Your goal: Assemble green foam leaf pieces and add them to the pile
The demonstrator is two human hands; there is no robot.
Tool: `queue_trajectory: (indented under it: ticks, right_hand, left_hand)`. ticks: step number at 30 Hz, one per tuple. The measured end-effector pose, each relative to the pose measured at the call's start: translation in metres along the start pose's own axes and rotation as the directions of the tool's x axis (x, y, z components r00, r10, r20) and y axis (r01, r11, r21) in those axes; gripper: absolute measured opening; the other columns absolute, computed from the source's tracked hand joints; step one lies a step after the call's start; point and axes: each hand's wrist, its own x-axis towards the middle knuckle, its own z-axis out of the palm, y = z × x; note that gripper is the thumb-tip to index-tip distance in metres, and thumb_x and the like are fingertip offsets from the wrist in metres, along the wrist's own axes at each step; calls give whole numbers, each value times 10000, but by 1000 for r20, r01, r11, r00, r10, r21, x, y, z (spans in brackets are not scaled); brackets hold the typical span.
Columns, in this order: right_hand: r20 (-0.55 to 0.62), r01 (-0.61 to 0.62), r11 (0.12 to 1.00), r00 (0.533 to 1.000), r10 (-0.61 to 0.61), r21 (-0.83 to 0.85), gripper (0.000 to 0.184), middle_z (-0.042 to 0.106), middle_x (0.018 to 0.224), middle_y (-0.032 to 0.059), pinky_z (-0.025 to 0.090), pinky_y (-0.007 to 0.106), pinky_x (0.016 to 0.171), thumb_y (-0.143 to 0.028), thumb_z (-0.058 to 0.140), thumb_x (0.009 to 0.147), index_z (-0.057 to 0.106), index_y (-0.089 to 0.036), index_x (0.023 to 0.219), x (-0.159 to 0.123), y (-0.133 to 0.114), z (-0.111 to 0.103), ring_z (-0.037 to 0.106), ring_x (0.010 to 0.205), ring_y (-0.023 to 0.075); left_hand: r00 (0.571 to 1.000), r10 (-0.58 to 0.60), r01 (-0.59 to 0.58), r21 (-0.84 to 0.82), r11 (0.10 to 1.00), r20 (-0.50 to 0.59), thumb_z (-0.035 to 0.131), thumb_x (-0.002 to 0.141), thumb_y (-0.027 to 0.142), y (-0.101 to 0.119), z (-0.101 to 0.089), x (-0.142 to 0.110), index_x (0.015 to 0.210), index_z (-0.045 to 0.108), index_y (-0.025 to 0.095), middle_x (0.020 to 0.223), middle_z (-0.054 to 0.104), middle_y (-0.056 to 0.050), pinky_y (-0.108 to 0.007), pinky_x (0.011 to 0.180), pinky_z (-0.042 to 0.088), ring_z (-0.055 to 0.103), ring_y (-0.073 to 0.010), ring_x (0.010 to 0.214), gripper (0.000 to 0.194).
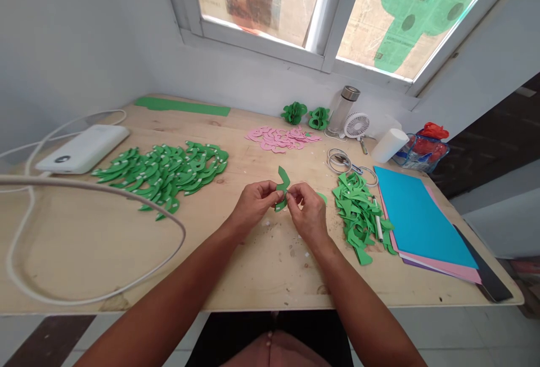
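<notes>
Near centre, my left hand (253, 205) and right hand (310, 209) finger-pinch a bent green strip (284, 178). Its far end tapers.

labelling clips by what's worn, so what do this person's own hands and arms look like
The left grip and right grip are bare human hands without gloves; I can make out no rings or watch. The left forearm and right forearm show no sleeves. Between them appear a dusty-pink buttoned fabric top and black fabric legwear.
</notes>
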Motion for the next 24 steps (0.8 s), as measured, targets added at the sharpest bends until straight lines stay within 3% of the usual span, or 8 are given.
queue_trajectory:
  ticks: [15, 19, 21, 24]
  right_hand:
    - [44, 3, 997, 999, -6, 71, 78, 590, 661, -7, 409, 225, 559, -210, 499, 775, 538, -194, 709, -1, -2, 0, 510, 555, 113]
    - [-149, -110, 979, 979, 136, 170, 116, 550, 610, -18, 404, 225, 547, -262, 517, 776, 536, -180, 696, 4, 2, -5, 487, 537, 110]
    - [-188, -185, 956, 955, 229, 227, 162, 518, 584, -23, 388, 223, 514, -291, 510, 780, 536, -174, 671, 7, 8, -7, 459, 512, 106]
    - [-167, -236, 909, 937, 307, 344, 216, 571, 721, -4, 387, 219, 502, -254, 523, 744, 561, -162, 936, 10, 14, -6, 469, 530, 102]
  left_hand:
    - [998, -8, 9, 12, 1000, -65, 628, 664, 332, -2, -1, 2, 568, 572, 146, 529, 520, 16, -223, 500, 348, 453, -101, 513, 217]
    - [996, -46, 45, -19, 999, -81, 666, 644, 314, -4, -4, 3, 592, 588, 141, 567, 565, 3, -228, 526, 366, 478, -105, 538, 197]
    - [995, -70, 67, -52, 996, -64, 672, 646, 312, -5, -4, 3, 601, 593, 142, 595, 592, -5, -230, 540, 373, 492, -106, 549, 192]
    - [994, -96, 91, -95, 991, -44, 677, 646, 315, -4, -5, 3, 599, 594, 147, 609, 611, -11, -234, 545, 375, 503, -107, 551, 193]
